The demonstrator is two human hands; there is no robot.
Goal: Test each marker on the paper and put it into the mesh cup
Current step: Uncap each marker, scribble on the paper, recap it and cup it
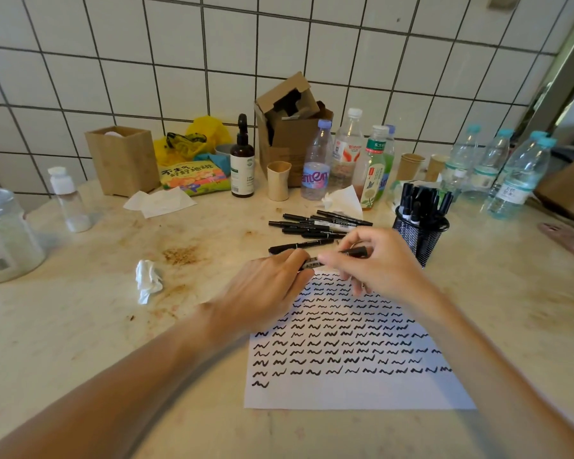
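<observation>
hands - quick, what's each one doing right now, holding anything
Left hand: grips the body of the marker.
Right hand: pinches the same marker's other end, possibly its cap.

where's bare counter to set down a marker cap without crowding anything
Bare counter lies left of the paper, below the crumpled tissue. A second patch sits right of the paper, below the mesh cup. Crowded: loose markers and bottles behind both hands.

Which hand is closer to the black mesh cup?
The right hand. It is just left of the mesh cup, gripping one end of a marker. The left hand grips the marker's other end, farther left of the cup.
</observation>
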